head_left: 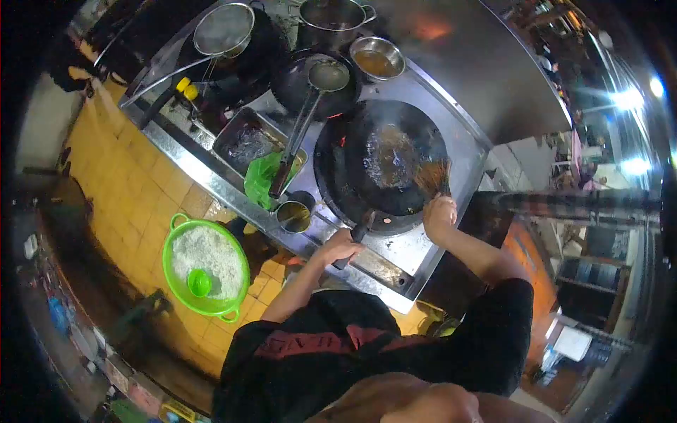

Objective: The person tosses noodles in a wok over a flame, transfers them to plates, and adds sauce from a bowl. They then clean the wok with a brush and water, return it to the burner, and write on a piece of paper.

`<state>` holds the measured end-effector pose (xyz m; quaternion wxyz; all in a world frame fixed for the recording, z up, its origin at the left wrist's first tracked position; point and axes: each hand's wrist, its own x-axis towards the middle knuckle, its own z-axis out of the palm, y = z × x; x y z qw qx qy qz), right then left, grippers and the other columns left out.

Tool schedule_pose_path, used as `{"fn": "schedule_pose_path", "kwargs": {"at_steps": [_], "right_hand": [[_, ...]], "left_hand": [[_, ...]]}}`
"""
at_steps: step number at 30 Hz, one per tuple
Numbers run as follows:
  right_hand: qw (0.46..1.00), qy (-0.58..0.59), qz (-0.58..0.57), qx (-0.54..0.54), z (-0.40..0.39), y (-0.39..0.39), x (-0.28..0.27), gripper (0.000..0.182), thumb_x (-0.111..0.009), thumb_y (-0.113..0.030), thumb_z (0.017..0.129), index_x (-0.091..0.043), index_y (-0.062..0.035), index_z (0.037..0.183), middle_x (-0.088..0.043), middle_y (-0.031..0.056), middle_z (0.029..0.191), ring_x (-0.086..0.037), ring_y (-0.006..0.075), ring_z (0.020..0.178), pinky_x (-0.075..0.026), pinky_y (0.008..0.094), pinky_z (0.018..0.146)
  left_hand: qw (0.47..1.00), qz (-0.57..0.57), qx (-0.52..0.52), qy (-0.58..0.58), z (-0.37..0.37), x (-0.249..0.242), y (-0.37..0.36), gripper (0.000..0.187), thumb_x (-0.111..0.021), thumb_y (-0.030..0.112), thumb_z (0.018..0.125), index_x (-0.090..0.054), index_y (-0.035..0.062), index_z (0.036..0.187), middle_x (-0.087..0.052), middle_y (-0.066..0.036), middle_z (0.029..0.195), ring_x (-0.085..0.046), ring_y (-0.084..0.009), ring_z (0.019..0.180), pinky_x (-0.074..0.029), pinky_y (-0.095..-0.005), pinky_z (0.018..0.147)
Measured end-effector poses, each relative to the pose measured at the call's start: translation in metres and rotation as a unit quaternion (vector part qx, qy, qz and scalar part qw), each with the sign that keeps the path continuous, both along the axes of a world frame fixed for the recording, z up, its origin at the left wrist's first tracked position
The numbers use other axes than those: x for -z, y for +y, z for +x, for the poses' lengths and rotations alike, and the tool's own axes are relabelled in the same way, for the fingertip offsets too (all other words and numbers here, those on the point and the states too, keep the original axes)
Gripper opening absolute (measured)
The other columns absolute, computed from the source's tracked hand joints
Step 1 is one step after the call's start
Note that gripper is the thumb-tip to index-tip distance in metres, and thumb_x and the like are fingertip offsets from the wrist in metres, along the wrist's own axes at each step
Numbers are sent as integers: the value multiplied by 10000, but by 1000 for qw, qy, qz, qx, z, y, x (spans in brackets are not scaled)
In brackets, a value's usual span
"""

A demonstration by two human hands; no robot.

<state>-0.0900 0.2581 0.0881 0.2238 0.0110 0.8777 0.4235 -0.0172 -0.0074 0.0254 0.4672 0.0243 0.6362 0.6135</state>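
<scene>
A dark wok (424,134) sits on the burner at the right end of the steel stove, with brownish, bubbly liquid (389,156) in its bottom. My left hand (341,248) is wrapped round the wok handle (363,226) at the near side. In my right hand (441,213) is a wok brush (431,175) with brown bristles, its head resting against the right inner wall of the wok. The grip end of the brush is hidden by my fingers. Left of the wok handle stands a metal cup (293,217) with yellowish contents.
A ladle (328,76) lies across a second wok, its handle over a tray (247,135) and green plastic (261,178). Behind are a metal bowl (378,58), a pot (337,14) and a strainer (224,29). A green basket (244,276) of white rice stands lower left.
</scene>
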Motion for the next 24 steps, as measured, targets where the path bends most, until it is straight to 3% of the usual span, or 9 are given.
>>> {"fn": "schedule_pose_path", "kwargs": {"at_steps": [4,7,9,10,13,15,18,21,24], "right_hand": [[922,266,280,-1,-53,-26,80,249,-496,-111,822,-616,81,927,-608,249,712,-588,297,477,-421,402,301],[968,207,138,38,-72,-56,61,232,-526,-115,788,-619,77,880,-580,182,588,-590,240,496,-411,369,309],[997,54,-44,-37,-51,-68,6,255,-595,-196,785,-680,-4,929,-646,173,771,-631,253,572,-453,414,302],[979,-187,-47,-70,-40,-79,-40,224,-587,-174,803,-708,-36,932,-659,157,843,-647,258,665,-482,419,336],[985,156,-38,67,-7,-47,45,210,-580,-160,816,-705,-51,945,-666,155,926,-662,236,780,-529,382,434],[991,5,-130,-41,-35,-18,67,320,-556,-187,845,-645,4,1086,-660,170,1010,-669,249,848,-562,359,588],[979,71,-137,132,-74,-71,28,396,-513,-202,898,-558,-29,1251,-634,149,1121,-593,313,1090,-525,385,850],[968,-103,-196,122,-39,-43,-14,385,-511,-180,894,-564,-73,1260,-581,167,1216,-602,302,1076,-521,390,853],[987,-5,-153,43,-56,-2,33,372,-505,-175,892,-581,-74,1241,-538,189,1269,-627,297,1030,-527,400,835]], "left_hand": [[998,20,-39,36,4,14,9,270,-651,162,737,-559,11,533,-553,-70,483,-565,-177,439,-441,-309,436],[999,-37,-16,29,1,0,9,272,-675,205,771,-586,45,569,-572,-62,500,-564,-160,443,-449,-308,454],[999,-40,-4,9,0,-2,8,262,-681,200,773,-592,35,591,-577,-68,503,-560,-161,438,-450,-315,450],[998,-45,3,44,3,16,9,270,-679,196,774,-584,32,581,-574,-62,505,-556,-162,434,-447,-316,442],[1000,11,-20,19,2,20,7,266,-681,191,768,-580,33,580,-567,-46,502,-557,-163,434,-448,-314,437],[1000,-15,-24,-8,3,22,10,260,-673,204,705,-576,30,538,-576,-79,502,-582,-178,453,-465,-316,452],[998,-53,5,38,0,33,16,266,-675,202,686,-576,25,514,-579,-85,493,-596,-184,462,-475,-319,457],[996,-71,15,58,-6,17,4,244,-670,183,680,-588,24,514,-588,-94,498,-604,-196,465,-481,-326,459],[1000,-22,1,3,-1,27,8,248,-673,197,680,-598,22,521,-593,-93,504,-607,-199,465,-482,-323,461]]}}
